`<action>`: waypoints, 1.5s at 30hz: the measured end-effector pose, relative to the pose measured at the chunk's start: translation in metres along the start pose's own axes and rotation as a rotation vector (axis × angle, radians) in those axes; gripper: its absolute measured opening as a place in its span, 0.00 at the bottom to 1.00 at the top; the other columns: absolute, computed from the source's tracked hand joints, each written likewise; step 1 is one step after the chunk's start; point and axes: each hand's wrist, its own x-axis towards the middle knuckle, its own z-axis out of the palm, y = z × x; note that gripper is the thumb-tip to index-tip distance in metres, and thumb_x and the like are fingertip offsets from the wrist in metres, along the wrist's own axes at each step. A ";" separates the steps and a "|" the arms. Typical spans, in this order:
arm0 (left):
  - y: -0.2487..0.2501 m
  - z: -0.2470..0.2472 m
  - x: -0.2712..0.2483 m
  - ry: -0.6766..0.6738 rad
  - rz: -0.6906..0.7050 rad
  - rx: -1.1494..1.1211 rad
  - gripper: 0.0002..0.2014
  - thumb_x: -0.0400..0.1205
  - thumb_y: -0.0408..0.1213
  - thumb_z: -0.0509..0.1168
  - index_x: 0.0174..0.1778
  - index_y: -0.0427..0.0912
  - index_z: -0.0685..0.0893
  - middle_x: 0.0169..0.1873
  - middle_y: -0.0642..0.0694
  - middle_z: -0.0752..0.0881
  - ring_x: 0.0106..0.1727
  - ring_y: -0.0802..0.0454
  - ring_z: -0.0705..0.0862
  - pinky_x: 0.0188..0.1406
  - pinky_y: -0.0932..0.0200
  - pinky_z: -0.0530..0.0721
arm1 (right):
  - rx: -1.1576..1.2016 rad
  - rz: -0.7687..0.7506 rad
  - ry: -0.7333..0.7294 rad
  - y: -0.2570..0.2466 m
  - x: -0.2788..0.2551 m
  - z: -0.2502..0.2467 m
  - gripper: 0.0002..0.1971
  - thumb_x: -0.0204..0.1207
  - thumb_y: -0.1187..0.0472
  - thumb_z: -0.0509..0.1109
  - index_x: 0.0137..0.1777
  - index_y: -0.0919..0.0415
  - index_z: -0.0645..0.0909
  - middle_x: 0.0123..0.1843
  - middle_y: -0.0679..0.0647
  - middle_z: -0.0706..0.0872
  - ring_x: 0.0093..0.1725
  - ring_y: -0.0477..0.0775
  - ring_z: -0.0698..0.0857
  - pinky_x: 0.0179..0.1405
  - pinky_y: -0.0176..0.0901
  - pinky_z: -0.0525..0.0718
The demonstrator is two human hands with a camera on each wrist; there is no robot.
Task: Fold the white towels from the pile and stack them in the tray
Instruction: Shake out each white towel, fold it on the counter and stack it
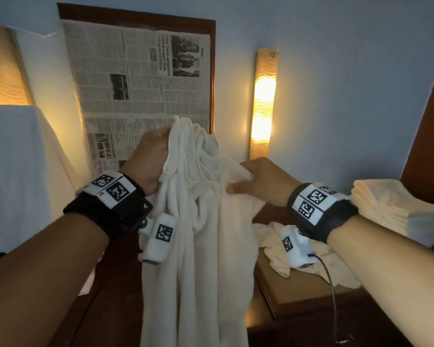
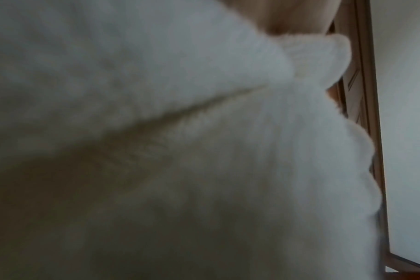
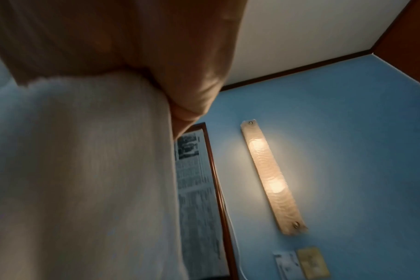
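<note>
Both hands, left hand (image 1: 148, 159) and right hand (image 1: 258, 181), grip a hanging white towel (image 1: 198, 246); crumpled towels (image 1: 308, 256) lie on the tray (image 1: 298, 299); only the right wrist view shows wall switches (image 3: 300, 265).

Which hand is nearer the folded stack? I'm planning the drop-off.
Right. The right hand holds the towel nearer the folded stack; the left hand is across the towel.

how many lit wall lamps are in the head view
2. One lit wall lamp hangs right of the newspaper-covered frame, above the right hand. Another lamp glows at the far left edge, partly cut off. Others may lie outside view.
</note>
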 end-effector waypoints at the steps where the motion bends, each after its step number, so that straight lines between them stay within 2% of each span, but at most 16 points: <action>1: 0.002 -0.002 -0.002 -0.013 0.009 0.006 0.13 0.88 0.41 0.65 0.43 0.48 0.92 0.43 0.46 0.92 0.47 0.48 0.90 0.58 0.44 0.85 | -0.037 0.046 -0.014 0.008 -0.003 0.004 0.16 0.71 0.47 0.80 0.45 0.61 0.88 0.41 0.54 0.90 0.39 0.47 0.88 0.42 0.44 0.85; 5: 0.010 -0.010 -0.011 -0.035 -0.007 -0.094 0.11 0.86 0.44 0.67 0.45 0.45 0.92 0.46 0.44 0.91 0.51 0.46 0.89 0.61 0.43 0.85 | -0.051 0.196 -0.014 0.038 -0.021 0.010 0.16 0.75 0.47 0.77 0.46 0.62 0.89 0.43 0.56 0.90 0.40 0.54 0.88 0.43 0.45 0.85; 7: 0.013 -0.013 -0.017 -0.015 0.017 -0.076 0.11 0.87 0.42 0.66 0.43 0.47 0.92 0.45 0.46 0.92 0.49 0.48 0.90 0.57 0.47 0.86 | -0.035 0.211 0.037 0.049 -0.030 0.007 0.14 0.78 0.50 0.75 0.42 0.62 0.88 0.40 0.57 0.87 0.37 0.51 0.84 0.37 0.40 0.79; 10: 0.015 -0.014 -0.023 0.012 0.099 0.016 0.10 0.87 0.41 0.66 0.45 0.47 0.92 0.46 0.46 0.92 0.50 0.49 0.90 0.57 0.49 0.88 | -0.048 0.229 0.146 0.057 -0.037 -0.005 0.13 0.78 0.53 0.76 0.32 0.52 0.82 0.32 0.49 0.81 0.32 0.46 0.77 0.32 0.36 0.69; 14: 0.022 -0.020 -0.026 0.056 0.118 0.050 0.11 0.87 0.41 0.67 0.41 0.51 0.93 0.43 0.49 0.92 0.47 0.51 0.90 0.56 0.49 0.88 | 0.057 0.269 0.280 0.073 -0.038 -0.029 0.07 0.76 0.57 0.78 0.45 0.60 0.88 0.41 0.56 0.88 0.40 0.52 0.84 0.43 0.45 0.81; 16: 0.030 -0.025 -0.028 0.057 0.112 0.036 0.11 0.87 0.42 0.67 0.43 0.51 0.93 0.46 0.49 0.93 0.50 0.50 0.90 0.61 0.45 0.88 | 0.202 0.278 0.364 0.078 -0.039 -0.038 0.03 0.77 0.60 0.76 0.46 0.58 0.87 0.45 0.59 0.90 0.43 0.55 0.88 0.48 0.50 0.85; 18: 0.038 -0.026 -0.031 0.021 0.122 0.031 0.10 0.87 0.42 0.66 0.45 0.51 0.92 0.46 0.49 0.93 0.51 0.50 0.91 0.62 0.46 0.87 | 0.326 0.225 0.442 0.071 -0.034 -0.043 0.04 0.80 0.60 0.73 0.44 0.55 0.87 0.46 0.58 0.91 0.46 0.57 0.89 0.51 0.50 0.86; 20: 0.045 -0.023 -0.035 -0.065 0.136 0.057 0.10 0.86 0.44 0.67 0.43 0.52 0.92 0.43 0.51 0.92 0.47 0.54 0.90 0.54 0.52 0.88 | 0.417 0.165 0.506 0.053 -0.024 -0.047 0.06 0.83 0.60 0.70 0.47 0.56 0.89 0.49 0.58 0.91 0.51 0.58 0.90 0.53 0.50 0.89; 22: 0.051 -0.020 -0.040 -0.201 0.139 0.065 0.08 0.78 0.51 0.71 0.40 0.53 0.93 0.42 0.51 0.92 0.44 0.56 0.90 0.49 0.57 0.87 | 0.450 0.085 0.530 0.026 -0.013 -0.049 0.08 0.84 0.62 0.67 0.52 0.61 0.88 0.51 0.59 0.90 0.52 0.56 0.89 0.55 0.56 0.90; 25: 0.059 -0.025 -0.037 -0.312 0.079 -0.009 0.21 0.66 0.61 0.79 0.42 0.48 0.90 0.53 0.43 0.90 0.48 0.47 0.90 0.51 0.50 0.89 | 0.398 -0.071 0.526 -0.019 0.002 -0.054 0.09 0.84 0.63 0.65 0.51 0.61 0.88 0.47 0.54 0.89 0.47 0.51 0.87 0.56 0.57 0.87; 26: 0.064 -0.026 -0.035 -0.287 0.083 -0.021 0.20 0.70 0.59 0.77 0.44 0.46 0.88 0.56 0.42 0.90 0.45 0.46 0.89 0.48 0.48 0.89 | 0.352 -0.127 0.515 -0.036 0.006 -0.058 0.09 0.84 0.62 0.66 0.50 0.58 0.88 0.46 0.51 0.89 0.47 0.49 0.86 0.56 0.54 0.87; 28: 0.077 -0.028 -0.030 -0.196 0.158 -0.001 0.10 0.80 0.50 0.68 0.43 0.48 0.88 0.51 0.45 0.92 0.41 0.47 0.87 0.42 0.51 0.88 | 0.282 -0.255 0.493 -0.071 0.013 -0.068 0.09 0.84 0.62 0.66 0.51 0.57 0.89 0.47 0.48 0.89 0.49 0.46 0.86 0.56 0.48 0.85; 32: 0.098 -0.018 -0.019 -0.078 0.265 0.001 0.14 0.84 0.48 0.62 0.41 0.51 0.91 0.42 0.45 0.89 0.43 0.49 0.86 0.50 0.49 0.87 | 0.289 -0.448 0.422 -0.132 0.021 -0.084 0.06 0.82 0.64 0.70 0.51 0.61 0.89 0.44 0.47 0.90 0.43 0.41 0.86 0.49 0.40 0.84; 36: 0.119 -0.004 -0.012 -0.021 0.366 -0.084 0.12 0.86 0.42 0.62 0.48 0.40 0.87 0.44 0.41 0.87 0.46 0.48 0.85 0.50 0.54 0.85 | 0.421 -0.502 0.390 -0.163 0.019 -0.093 0.02 0.76 0.63 0.77 0.43 0.57 0.91 0.41 0.51 0.91 0.40 0.45 0.86 0.48 0.45 0.85; 41: 0.133 0.005 -0.010 -0.013 0.433 -0.156 0.08 0.84 0.39 0.66 0.49 0.39 0.88 0.45 0.44 0.90 0.47 0.51 0.87 0.49 0.57 0.87 | 0.425 -0.545 0.379 -0.174 0.018 -0.101 0.02 0.77 0.60 0.77 0.45 0.56 0.91 0.45 0.51 0.92 0.47 0.50 0.89 0.59 0.59 0.86; 45: 0.135 0.012 -0.007 -0.017 0.432 -0.232 0.11 0.77 0.41 0.70 0.50 0.37 0.88 0.47 0.41 0.89 0.47 0.49 0.86 0.51 0.53 0.86 | 0.452 -0.555 0.412 -0.176 0.019 -0.101 0.05 0.73 0.61 0.80 0.46 0.61 0.90 0.46 0.58 0.91 0.44 0.53 0.87 0.57 0.65 0.85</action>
